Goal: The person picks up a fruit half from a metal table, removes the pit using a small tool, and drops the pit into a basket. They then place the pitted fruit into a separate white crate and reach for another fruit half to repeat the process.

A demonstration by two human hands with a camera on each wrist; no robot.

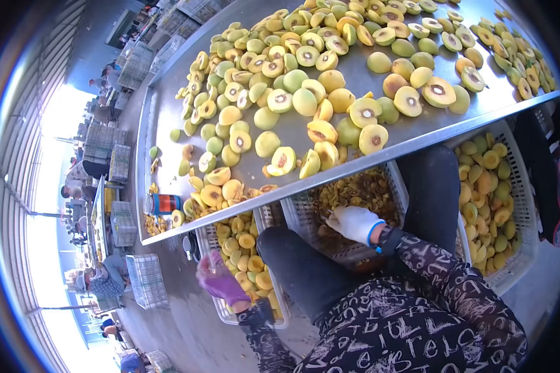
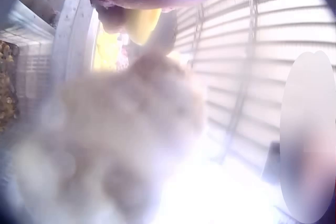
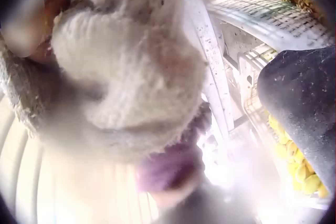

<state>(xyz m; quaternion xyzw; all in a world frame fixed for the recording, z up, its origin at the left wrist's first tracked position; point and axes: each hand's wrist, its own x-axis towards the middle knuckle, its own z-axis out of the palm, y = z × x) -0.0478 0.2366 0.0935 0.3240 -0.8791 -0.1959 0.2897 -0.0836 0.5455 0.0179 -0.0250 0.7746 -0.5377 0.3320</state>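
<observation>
My left hand (image 1: 223, 280), in a purple glove, is beside a crate of yellow fruit halves (image 1: 246, 248) below the table edge. In the left wrist view a yellow fruit piece (image 2: 143, 27) shows at the purple glove's fingertips, pinched there. My right hand (image 1: 358, 225), in a white knitted glove, is over a crate of brown and yellow scraps (image 1: 361, 186) between the knees. Its fingers (image 3: 131, 66) look curled in the right wrist view; I cannot tell whether they hold anything. Above both hands, cut fruit (image 1: 280, 99) with brown stones lies across the metal table (image 1: 261, 199).
A second crate of pitted halves (image 1: 488, 199) stands to the right of the legs. A jar with a red-orange band (image 1: 162, 204) sits at the table's left corner. Leftward, an empty-looking white crate (image 1: 146, 281) stands on the floor, with other people and stacked crates beyond.
</observation>
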